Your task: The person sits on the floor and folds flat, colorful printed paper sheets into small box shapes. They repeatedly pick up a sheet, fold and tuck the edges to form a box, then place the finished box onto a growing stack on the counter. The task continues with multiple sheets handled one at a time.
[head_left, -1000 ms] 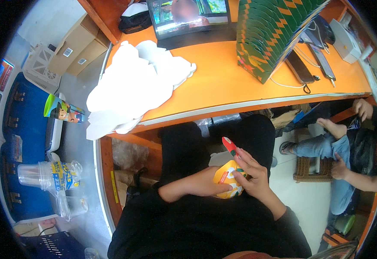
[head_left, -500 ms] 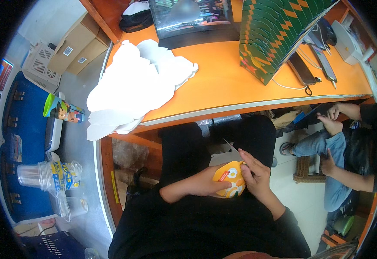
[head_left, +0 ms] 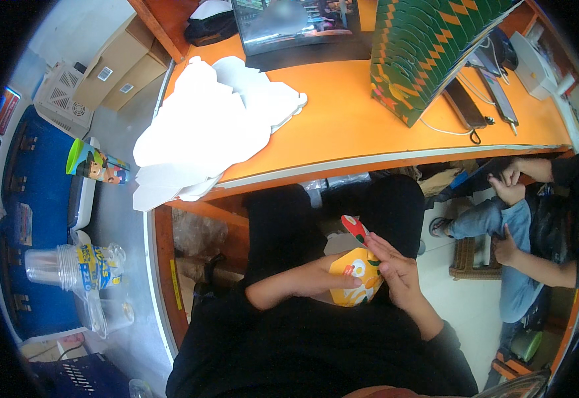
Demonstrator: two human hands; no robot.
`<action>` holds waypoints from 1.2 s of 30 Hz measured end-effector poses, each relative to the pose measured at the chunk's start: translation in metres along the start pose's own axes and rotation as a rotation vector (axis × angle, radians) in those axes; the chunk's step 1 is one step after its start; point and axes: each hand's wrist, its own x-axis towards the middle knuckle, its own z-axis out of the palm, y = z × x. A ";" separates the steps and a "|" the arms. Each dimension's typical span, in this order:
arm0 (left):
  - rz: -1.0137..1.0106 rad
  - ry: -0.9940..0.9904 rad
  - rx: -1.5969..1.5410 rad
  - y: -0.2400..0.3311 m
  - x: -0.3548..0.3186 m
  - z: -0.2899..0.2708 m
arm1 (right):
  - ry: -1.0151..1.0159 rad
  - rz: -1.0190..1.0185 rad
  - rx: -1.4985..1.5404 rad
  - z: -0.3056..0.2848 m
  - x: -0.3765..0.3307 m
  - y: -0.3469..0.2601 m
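Over my lap I hold a yellow printed card carton (head_left: 359,278), partly folded, with a white egg-like shape and a green patch on it. A red flap (head_left: 353,229) with a white-and-green print stands up from its far edge, and a pale grey-white edge of card shows behind. My left hand (head_left: 312,275) grips the carton from the left, thumb across its printed face. My right hand (head_left: 397,270) holds its right side, thumb on the card and fingers together along the base of the red flap. The inside of the carton and the fingertips behind it are hidden.
White flat card blanks (head_left: 203,126) lie piled on the orange desk (head_left: 329,106), overhanging its front edge. Green patterned cartons (head_left: 422,60) stand stacked beside phones and cables. Plastic cups (head_left: 70,268) and a tumbler (head_left: 96,162) are at left. Another person (head_left: 518,245) sits at right.
The red printed face of the flap has turned into view; before, only a thin edge showed there. The carton has shifted slightly right in my hands. My right fingers have straightened a little.
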 end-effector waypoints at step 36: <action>0.164 -0.028 -0.447 0.025 0.024 -0.025 | -0.090 -0.171 -0.401 -0.015 0.000 -0.031</action>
